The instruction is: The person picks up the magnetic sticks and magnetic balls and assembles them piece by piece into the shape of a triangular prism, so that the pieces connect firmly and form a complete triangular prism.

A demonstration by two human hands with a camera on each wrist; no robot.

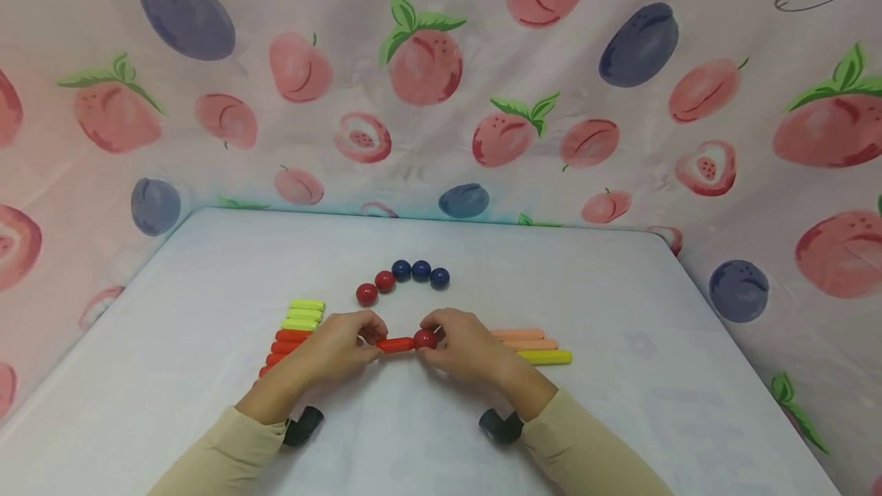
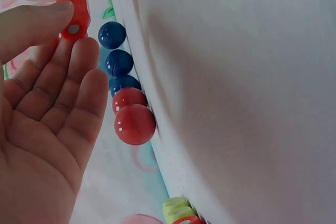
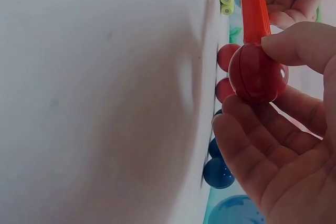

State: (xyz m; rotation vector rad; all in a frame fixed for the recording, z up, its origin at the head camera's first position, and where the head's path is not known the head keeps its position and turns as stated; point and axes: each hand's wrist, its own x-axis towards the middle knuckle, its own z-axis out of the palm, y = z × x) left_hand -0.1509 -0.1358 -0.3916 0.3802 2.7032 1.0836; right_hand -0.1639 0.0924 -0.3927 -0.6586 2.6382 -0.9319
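Between thumb and fingers my left hand pinches a short red rod. A small metallic dot shows on the rod's near end in the left wrist view. My right hand pinches a glossy red ball. Rod and ball touch end to end, held above the white tabletop, the rod pointing left from the ball. Behind the hands, two more red balls and three blue balls lie in a curved row. Red rods are lined up by my left forearm, which partly covers them.
Yellow-green short rods lie beyond the red ones at left. Right of my right hand are peach rods and a longer yellow rod, partly covered by the arm. A fruit-print cloth hangs behind the white table.
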